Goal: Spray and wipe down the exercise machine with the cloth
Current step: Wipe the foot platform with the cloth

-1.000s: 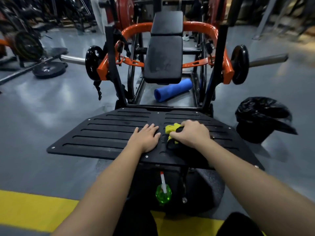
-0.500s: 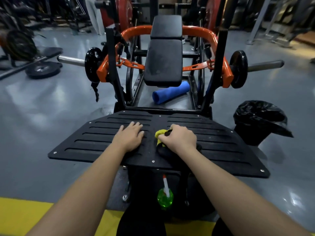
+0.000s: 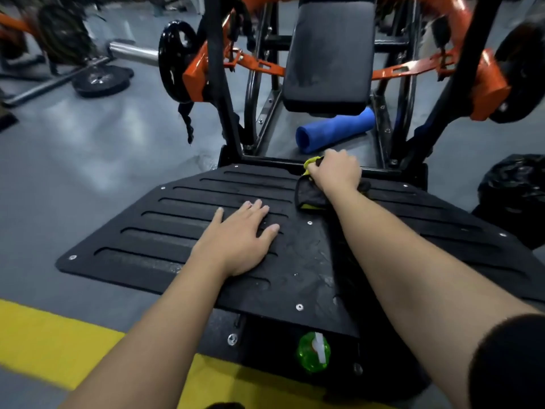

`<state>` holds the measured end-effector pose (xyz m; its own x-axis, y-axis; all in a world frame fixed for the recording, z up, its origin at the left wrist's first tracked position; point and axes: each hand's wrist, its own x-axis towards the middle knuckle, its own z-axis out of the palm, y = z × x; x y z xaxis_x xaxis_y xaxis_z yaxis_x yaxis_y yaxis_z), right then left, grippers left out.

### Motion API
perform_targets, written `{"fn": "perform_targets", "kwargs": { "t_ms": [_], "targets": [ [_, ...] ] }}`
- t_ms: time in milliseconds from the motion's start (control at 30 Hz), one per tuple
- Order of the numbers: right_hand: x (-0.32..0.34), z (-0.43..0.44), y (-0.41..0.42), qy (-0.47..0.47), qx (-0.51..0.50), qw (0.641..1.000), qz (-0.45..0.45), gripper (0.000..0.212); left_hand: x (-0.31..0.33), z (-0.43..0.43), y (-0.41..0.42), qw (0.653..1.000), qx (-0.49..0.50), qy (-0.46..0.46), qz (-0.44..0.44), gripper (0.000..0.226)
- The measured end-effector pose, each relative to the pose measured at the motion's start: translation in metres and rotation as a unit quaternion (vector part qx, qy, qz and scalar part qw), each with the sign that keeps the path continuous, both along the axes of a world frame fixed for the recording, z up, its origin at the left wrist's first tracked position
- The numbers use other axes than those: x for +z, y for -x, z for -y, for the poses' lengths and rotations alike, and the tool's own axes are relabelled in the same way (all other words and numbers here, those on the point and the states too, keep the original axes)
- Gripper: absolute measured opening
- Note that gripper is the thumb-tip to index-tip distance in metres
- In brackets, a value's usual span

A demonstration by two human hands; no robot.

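Right of centre in the frame, the right hand is closed on the cloth, pressing it to the far edge of the black footplate. Lower down, the left hand lies flat and open on the plate, bracing. Wiping looks underway; next, probably a sweep across the unwiped grooves, with the green spray bottle standing idle near the bottom edge.

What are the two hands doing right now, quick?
Left hand: open, flat on the black footplate, holding nothing.
Right hand: closed on the yellow and black cloth, pressing it on the footplate's far edge.

right hand + cloth: slid forward to footplate's far edge | camera: closer
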<state>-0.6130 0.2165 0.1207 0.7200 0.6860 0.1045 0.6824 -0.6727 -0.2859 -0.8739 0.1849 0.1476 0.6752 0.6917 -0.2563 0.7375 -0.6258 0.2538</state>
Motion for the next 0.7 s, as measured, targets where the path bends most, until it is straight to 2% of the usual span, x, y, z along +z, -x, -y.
{"fn": "perform_targets", "kwargs": {
  "t_ms": [267,700],
  "targets": [
    [0.005,0.013,0.0,0.033,0.025,0.999,0.019,0.051,-0.001,-0.002,0.0,1.0,0.006,-0.006,0.013,0.065],
    [0.066,0.169,0.092,0.074,0.069,0.995,0.004,0.053,0.006,0.001,0.002,1.0,-0.002,-0.002,-0.002,0.063]
  ]
}}
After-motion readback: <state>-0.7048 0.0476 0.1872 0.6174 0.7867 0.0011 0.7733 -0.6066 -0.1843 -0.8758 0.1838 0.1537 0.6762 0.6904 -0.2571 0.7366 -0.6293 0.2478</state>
